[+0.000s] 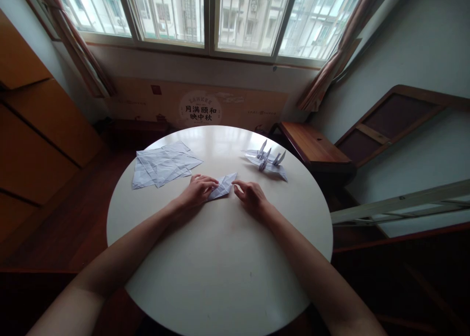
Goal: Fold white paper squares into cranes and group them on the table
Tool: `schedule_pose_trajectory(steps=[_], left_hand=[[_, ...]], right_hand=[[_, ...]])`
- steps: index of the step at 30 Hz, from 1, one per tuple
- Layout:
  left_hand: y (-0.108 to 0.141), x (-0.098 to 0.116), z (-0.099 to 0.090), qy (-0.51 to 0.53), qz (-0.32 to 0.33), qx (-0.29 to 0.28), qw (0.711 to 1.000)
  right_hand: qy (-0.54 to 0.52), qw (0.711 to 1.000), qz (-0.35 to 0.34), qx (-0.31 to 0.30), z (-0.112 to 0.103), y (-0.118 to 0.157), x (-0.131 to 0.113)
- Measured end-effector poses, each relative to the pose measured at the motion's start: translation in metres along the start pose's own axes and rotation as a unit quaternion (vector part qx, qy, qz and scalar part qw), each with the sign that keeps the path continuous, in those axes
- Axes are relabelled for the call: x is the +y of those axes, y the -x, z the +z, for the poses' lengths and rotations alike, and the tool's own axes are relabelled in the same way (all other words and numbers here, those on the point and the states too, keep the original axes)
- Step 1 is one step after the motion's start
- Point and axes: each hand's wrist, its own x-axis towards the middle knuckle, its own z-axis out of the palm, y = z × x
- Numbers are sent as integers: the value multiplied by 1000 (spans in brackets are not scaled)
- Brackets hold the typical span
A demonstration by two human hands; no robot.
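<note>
A creased, folded piece of white paper (pixel 224 185) lies on the round white table, roughly diamond-shaped and slanting up to the right. My left hand (pixel 200 188) rests over its left end, fingers curled and pressing it against the tabletop; that end is partly hidden. At the paper's right edge is my right hand (pixel 250 195), its index finger and thumb bent and slightly apart. The fingertips are close to the edge; whether they touch it I cannot make out. Nothing shows between them.
Overlapping creased paper sheets (pixel 161 163) lie at the table's far left. Several folded paper cranes (pixel 265 160) stand at the far right. The round table (pixel 220 267) has a wooden bench (pixel 312 142) behind it on the right, below a barred window (pixel 244 17).
</note>
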Motion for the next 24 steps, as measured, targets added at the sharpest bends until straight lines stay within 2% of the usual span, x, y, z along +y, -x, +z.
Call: schedule_pose_trajectory(steps=[5, 15, 19, 24], left_hand=[[1, 3, -5, -10, -9, -32, 999], [4, 6, -5, -42, 13, 3, 999], [3, 7, -6, -30, 43, -17, 999], [4, 3, 3, -19, 83, -13, 996]], right_hand=[[-12, 1000, 10, -2, 10, -5, 3], [0, 1000, -12, -13, 13, 1, -1], [-7, 1000, -5, -7, 12, 0, -3], [-16, 1000, 7, -1, 13, 2, -3]])
